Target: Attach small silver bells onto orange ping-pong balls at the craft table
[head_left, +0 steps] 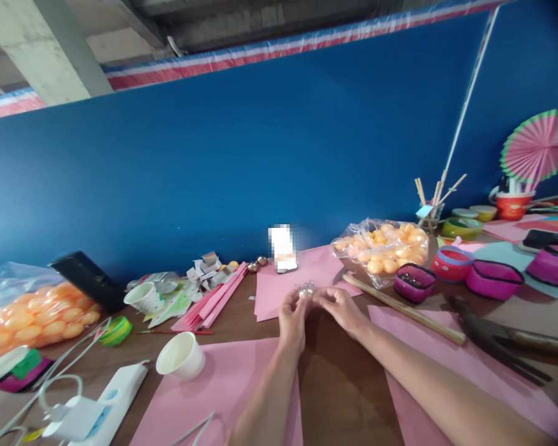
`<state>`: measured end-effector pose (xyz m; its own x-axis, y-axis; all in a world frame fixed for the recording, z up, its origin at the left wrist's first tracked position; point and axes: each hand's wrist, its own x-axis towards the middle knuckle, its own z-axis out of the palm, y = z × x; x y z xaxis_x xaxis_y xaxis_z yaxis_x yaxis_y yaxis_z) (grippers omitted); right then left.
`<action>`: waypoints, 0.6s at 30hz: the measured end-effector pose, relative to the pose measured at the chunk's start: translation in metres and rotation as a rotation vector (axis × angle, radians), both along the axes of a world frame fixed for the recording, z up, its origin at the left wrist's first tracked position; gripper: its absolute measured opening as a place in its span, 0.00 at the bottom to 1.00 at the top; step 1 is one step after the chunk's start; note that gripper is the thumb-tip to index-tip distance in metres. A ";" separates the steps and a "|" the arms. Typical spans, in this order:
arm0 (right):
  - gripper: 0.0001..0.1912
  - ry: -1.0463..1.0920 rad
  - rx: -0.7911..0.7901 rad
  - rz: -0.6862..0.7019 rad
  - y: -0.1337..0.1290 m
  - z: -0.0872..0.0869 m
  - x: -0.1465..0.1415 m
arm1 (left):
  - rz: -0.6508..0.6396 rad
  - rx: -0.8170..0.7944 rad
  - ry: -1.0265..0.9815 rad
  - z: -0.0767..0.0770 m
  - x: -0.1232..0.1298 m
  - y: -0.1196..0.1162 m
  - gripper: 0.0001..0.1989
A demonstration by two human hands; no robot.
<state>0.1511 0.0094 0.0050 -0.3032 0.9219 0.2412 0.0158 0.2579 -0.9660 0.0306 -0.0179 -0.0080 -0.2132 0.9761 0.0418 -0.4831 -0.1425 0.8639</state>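
Between the fingertips of both hands is a small shiny silver piece (307,288), too small and blurred to name. My left hand (292,319) pinches it from the left, its fingers closed. From the right, my right hand (343,311) meets it with thumb and forefinger together. Both hands hover around the near edge of a pink paper sheet (272,296). Just beyond them, a phone-like item with a blurred-out bright screen (283,249) leans near the blue panel. Two shiny metallic balls (256,264) lie to its left.
Bags of orange balls (381,244) stand on both sides. A hammer (493,337), a wooden stick (409,311) and purple pouches (413,283) occupy the right. At left are a paper cup (181,357), a power strip (114,402) with cables, and folded pink strips (218,299).
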 end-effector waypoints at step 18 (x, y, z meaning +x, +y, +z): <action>0.12 -0.016 0.013 -0.098 -0.003 0.001 -0.002 | 0.042 0.015 0.082 0.001 0.003 -0.002 0.20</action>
<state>0.1493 0.0060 0.0060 -0.2153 0.9443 0.2490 0.0570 0.2667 -0.9621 0.0337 -0.0194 -0.0072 -0.2488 0.9656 0.0756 -0.4043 -0.1744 0.8978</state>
